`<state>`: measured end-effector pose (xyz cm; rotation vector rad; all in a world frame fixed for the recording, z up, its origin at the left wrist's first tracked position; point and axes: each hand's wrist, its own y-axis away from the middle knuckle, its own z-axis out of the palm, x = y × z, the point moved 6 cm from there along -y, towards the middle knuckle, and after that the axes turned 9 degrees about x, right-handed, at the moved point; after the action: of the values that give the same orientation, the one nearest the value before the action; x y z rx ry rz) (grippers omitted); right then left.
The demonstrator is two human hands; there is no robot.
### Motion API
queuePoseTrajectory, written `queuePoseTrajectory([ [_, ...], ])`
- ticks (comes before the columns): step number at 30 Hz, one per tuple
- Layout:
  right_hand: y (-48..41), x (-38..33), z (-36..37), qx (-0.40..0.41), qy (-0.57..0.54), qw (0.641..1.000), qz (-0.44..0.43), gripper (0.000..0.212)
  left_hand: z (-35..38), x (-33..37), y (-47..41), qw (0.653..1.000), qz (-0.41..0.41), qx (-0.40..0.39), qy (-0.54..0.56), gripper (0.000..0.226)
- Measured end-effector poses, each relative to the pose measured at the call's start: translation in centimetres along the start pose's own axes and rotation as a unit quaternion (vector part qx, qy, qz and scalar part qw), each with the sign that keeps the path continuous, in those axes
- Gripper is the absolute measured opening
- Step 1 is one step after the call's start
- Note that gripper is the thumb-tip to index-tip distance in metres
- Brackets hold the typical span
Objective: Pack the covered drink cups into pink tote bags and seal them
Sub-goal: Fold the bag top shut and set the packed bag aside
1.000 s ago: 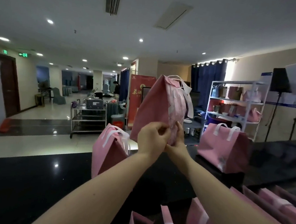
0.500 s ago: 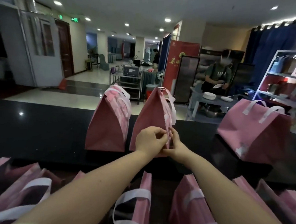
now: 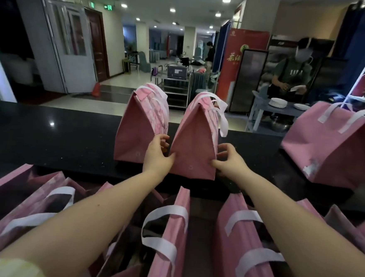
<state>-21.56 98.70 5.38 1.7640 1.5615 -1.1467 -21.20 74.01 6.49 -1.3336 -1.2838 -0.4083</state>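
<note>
- Currently, the tote bag (image 3: 194, 154) stands upright on the black tabletop (image 3: 47, 142), close to its near edge. Its top is folded shut to a peak, and its white handles (image 3: 223, 124) droop to the right.
- Left hand (image 3: 157, 158): grasps the lower left edge of the tote bag, thumb on the near face, fingers curled round behind the edge.
- Right hand (image 3: 229, 161): grasps the lower right edge in the same way, thumb in front, fingers curled at the side.
- Second bag (image 3: 137, 133): pink, closed at the top, upright just beside the tote bag on its left. The left hand's fingers lie in the gap between the two.
- Third bag (image 3: 328, 146): pink, broad face toward the camera, well apart to the right on the same tabletop.
- Open bags (image 3: 171, 241): a row of pink bags with white handles below the tabletop's near edge, mouths up. Their contents are too dark to tell.
- Background: a person (image 3: 290, 74) stands behind stacked plates (image 3: 278, 102), and a metal cart (image 3: 176, 84) stands on the floor beyond.
</note>
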Motion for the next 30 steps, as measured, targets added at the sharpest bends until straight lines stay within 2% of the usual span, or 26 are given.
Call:
queuePoseTrajectory([
  [3, 0.4, -0.2, 0.7, 0.013, 0.01, 1.0, -0.003, 0.045, 0.6, 0.0, -0.4, 0.998, -0.011, -0.012, -0.055, 0.02],
  [5, 0.0, -0.9, 1.2, 0.022, 0.02, 0.999, -0.017, 0.04, 0.3, 0.1, -0.8, 0.997, -0.023, 0.003, -0.074, 0.016],
  [12, -1.8, -3.1, 4.2, 0.014, 0.036, 0.999, -0.025, 0.036, -1.8, -0.3, -2.8, 0.987, -0.048, 0.049, -0.145, 0.01],
  [17, -1.1, -3.1, 4.6, 0.06, 0.003, 0.998, -0.032, 0.042, -3.1, -0.9, -2.6, 0.984, -0.041, 0.05, -0.163, 0.009],
  [20, 0.1, -4.7, 3.4, 0.123, -0.033, 0.988, -0.09, 0.05, -4.1, -0.6, -2.3, 0.981, 0.007, 0.028, -0.193, 0.009],
  [23, 1.9, -7.8, 2.5, 0.166, -0.002, 0.964, -0.207, 0.045, -5.2, 0.3, -2.1, 0.967, 0.09, -0.015, -0.24, 0.016],
  [27, 4.8, -12.8, 4.2, 0.12, 0.077, 0.928, -0.345, 0.039, -7.6, 2.6, -1.9, 0.928, 0.211, -0.049, -0.303, 0.026],
  [30, 7.1, -15.7, 7.1, 0.077, 0.126, 0.912, -0.382, 0.04, -10.0, 3.6, -1.7, 0.893, 0.271, -0.063, -0.353, 0.032],
])
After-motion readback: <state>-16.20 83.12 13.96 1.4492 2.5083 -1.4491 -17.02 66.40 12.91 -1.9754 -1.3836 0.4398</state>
